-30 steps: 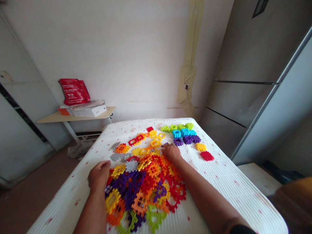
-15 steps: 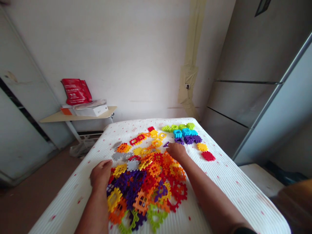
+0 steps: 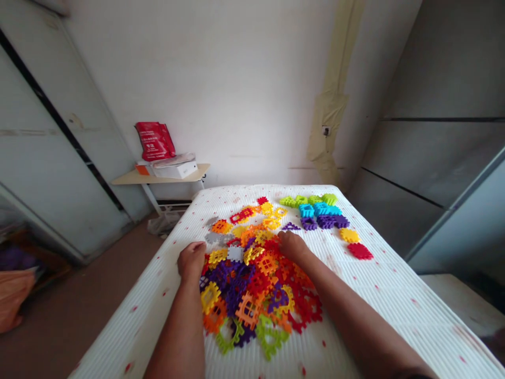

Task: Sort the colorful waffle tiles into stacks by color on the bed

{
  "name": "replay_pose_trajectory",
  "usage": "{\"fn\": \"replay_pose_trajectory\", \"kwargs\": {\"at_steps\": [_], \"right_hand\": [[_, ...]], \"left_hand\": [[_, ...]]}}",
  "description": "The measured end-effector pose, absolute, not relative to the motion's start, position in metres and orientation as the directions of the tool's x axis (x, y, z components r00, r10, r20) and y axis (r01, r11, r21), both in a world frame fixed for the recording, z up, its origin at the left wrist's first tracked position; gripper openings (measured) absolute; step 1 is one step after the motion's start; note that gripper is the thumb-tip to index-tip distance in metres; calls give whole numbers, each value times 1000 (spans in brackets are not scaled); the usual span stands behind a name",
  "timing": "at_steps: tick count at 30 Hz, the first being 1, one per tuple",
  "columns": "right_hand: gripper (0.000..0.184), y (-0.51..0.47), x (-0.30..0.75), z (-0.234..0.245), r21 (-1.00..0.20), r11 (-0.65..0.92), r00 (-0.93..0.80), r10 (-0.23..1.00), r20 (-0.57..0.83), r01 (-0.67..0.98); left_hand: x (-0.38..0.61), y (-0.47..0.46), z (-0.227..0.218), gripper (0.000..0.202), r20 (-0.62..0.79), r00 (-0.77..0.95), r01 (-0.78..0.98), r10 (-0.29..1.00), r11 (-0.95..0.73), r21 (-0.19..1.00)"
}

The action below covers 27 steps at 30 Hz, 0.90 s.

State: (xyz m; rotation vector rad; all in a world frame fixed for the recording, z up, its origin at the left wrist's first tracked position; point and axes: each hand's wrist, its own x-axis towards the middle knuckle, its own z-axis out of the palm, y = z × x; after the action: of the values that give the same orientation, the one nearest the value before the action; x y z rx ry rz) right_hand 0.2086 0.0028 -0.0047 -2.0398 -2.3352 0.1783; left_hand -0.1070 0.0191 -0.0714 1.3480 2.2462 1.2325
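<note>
A heap of flat plastic interlocking tiles [image 3: 256, 279], orange, red, purple, yellow, green and grey, lies on a white ribbed mattress [image 3: 371, 300]. My left hand [image 3: 191, 260] rests curled at the heap's left edge, beside a yellow tile. My right hand [image 3: 290, 245] lies on the far right part of the heap, fingers curled down onto the tiles; what they hold, if anything, is hidden. A loose purple triangle tile [image 3: 291, 227] sits just beyond it. Sorted rows of green [image 3: 307, 200], blue [image 3: 319, 210] and purple [image 3: 321, 221] tiles lie at the far right, with a single yellow [image 3: 349, 235] and a single red tile [image 3: 360, 250].
A small wall shelf [image 3: 161, 176] at the far left holds a red bag [image 3: 154, 140] and a white box. A grey wardrobe door stands at the left, grey panels at the right. Brown floor runs along the mattress's left side.
The camera has swung to the left. My right hand has drawn back slightly from the purple triangle tile toward the heap. My left hand stays at the heap's left edge.
</note>
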Motion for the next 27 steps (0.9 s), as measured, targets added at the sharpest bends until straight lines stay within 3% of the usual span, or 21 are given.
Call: {"fn": "replay_pose_trajectory", "kwargs": {"at_steps": [9,13,19,27], "right_hand": [[31,4,204,-1,-177,190,-194,981,-5,966],[32,4,215,10,-190,162,-146,985,95,968],[34,1,205,22,-302,443,-365,887,281,844],[36,26,153,7,-175,684,-669,730,142,708]], "left_hand": [[-111,20,-69,35,155,-584,489,797,193,850],[-110,18,-66,36,144,-599,455,787,187,871],[-107,17,-65,35,137,-593,443,793,179,878],[-113,21,-74,30,153,-589,487,794,198,851]]}}
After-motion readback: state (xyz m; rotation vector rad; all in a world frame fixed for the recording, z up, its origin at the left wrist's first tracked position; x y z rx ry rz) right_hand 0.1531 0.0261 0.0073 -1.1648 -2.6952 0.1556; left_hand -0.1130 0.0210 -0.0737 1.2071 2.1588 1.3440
